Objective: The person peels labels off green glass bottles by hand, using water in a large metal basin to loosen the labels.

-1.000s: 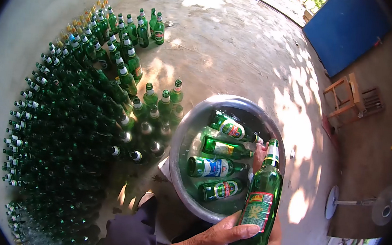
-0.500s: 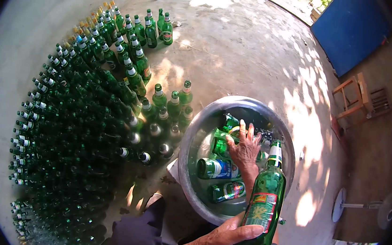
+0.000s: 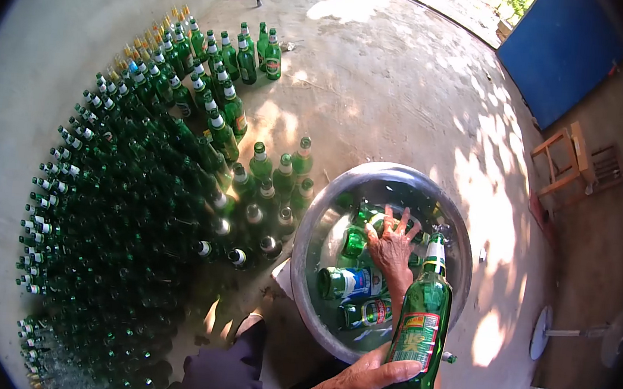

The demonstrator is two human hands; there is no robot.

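Observation:
My left hand (image 3: pixel 365 376) is closed around the lower part of a green beer bottle (image 3: pixel 424 310), thumb across its red-edged label. The bottle stands nearly upright, neck up, over the near right side of a metal basin (image 3: pixel 301 298). My right hand (image 3: pixel 394 251) reaches into the basin behind that bottle, palm down and fingers spread over green bottles (image 3: pixel 356 241) lying in water. Part of the right forearm is hidden by the held bottle. Nearer me in the basin lie a bottle with a blue and white label (image 3: pixel 354 283) and one with a red and dark label (image 3: pixel 367 314).
A dense crowd of upright green bottles (image 3: pixel 121 229) fills the floor to the left, with several (image 3: pixel 284 169) close to the basin. On the right are a wooden stool (image 3: pixel 566 163), a stand with a round base (image 3: pixel 540 331) and a blue door panel (image 3: pixel 561 57).
My right hand's fingers have spread wider, and the bottles beneath them sit lower in the water. The left hand keeps its hold on the bottle. The view has shifted slightly.

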